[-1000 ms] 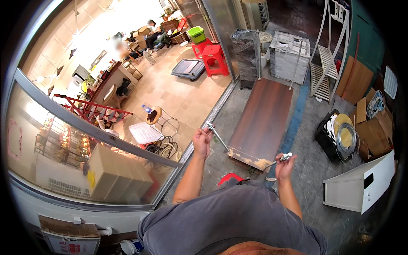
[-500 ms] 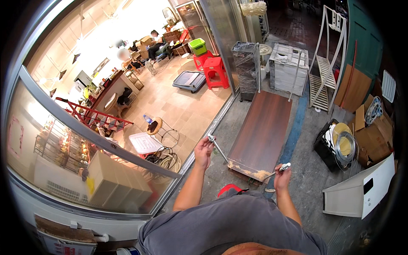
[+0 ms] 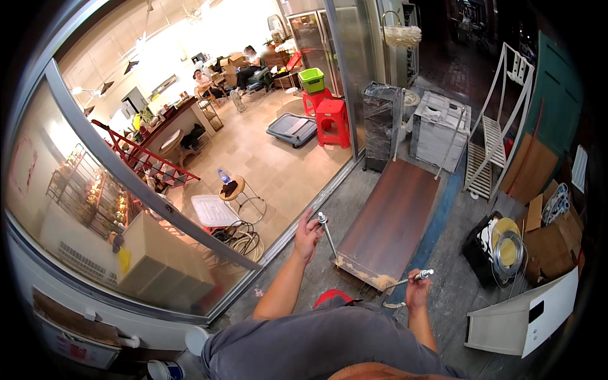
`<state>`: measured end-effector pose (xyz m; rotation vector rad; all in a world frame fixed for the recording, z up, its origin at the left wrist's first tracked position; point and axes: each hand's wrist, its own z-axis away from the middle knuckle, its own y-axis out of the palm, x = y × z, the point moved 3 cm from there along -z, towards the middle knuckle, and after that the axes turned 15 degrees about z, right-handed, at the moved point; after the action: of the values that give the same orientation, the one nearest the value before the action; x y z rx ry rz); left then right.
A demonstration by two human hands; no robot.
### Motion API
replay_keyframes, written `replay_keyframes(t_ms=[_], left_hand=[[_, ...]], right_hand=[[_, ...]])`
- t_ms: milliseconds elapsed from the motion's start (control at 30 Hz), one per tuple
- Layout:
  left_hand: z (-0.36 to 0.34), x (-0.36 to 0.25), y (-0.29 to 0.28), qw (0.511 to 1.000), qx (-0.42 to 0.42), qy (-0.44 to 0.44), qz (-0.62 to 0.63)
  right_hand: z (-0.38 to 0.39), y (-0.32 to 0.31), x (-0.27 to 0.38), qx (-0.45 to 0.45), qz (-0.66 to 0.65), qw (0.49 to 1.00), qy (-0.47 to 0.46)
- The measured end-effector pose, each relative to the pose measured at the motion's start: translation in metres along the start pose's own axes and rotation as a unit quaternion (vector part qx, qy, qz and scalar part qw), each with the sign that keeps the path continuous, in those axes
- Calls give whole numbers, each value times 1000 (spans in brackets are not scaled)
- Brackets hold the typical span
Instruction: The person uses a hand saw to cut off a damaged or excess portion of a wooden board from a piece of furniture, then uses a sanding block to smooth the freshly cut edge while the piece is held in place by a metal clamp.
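Note:
A brown wood-grain board [image 3: 387, 221] lies in front of me, with pale sawdust [image 3: 382, 280] along its near end. Slim metal rods stand at its corners. My left hand [image 3: 308, 238] is beside the top of the near-left rod [image 3: 327, 234], which carries nuts; its fingers are stretched and apart. My right hand [image 3: 417, 290] is closed around the near-right rod [image 3: 403, 282], just below the nuts at its tip. That rod leans to the right. The two far rods, the left one [image 3: 399, 123] and the right one [image 3: 450, 144], stand untouched.
A glass-walled room with red stools [image 3: 332, 121] and two seated people lies to the left. Beyond the board stand a wrapped rack [image 3: 382, 123] and a white cabinet [image 3: 437, 130]. On the right are a white ladder-like shelf [image 3: 491, 149], boxes, a black crate [image 3: 479, 256] and a white metal housing [image 3: 522, 316].
My left hand has loosened from the near-left rod, its fingers now spread. My right hand still grips its rod. The whole view has shifted a little.

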<state>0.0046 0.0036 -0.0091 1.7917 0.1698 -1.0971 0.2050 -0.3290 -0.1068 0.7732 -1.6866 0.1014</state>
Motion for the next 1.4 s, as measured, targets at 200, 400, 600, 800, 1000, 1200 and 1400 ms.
replay_keyframes(t_ms=[200, 400, 600, 800, 1000, 1200, 1400], left_hand=[[-3, 10, -40, 997, 14, 18, 72], [-4, 6, -30, 999, 28, -11, -29], [-3, -1, -4, 1000, 19, -16, -2], [-3, 6, -36, 998, 29, 0, 59], [0, -5, -9, 999, 35, 15, -1], [4, -3, -8, 1000, 4, 3, 10], [2, 4, -34, 1000, 9, 8, 12]], right_hand=[[-1, 16, 16, 4, -98, 990, 104], [-9, 2, 7, 53, -130, 979, 149], [-6, 0, 2, 38, -48, 997, 44], [-8, 12, 11, 33, -134, 986, 95], [-7, 3, 5, -11, -76, 989, 124], [-1, 9, 14, -51, -95, 990, 88], [-11, 17, 12, -1, -135, 985, 108]])
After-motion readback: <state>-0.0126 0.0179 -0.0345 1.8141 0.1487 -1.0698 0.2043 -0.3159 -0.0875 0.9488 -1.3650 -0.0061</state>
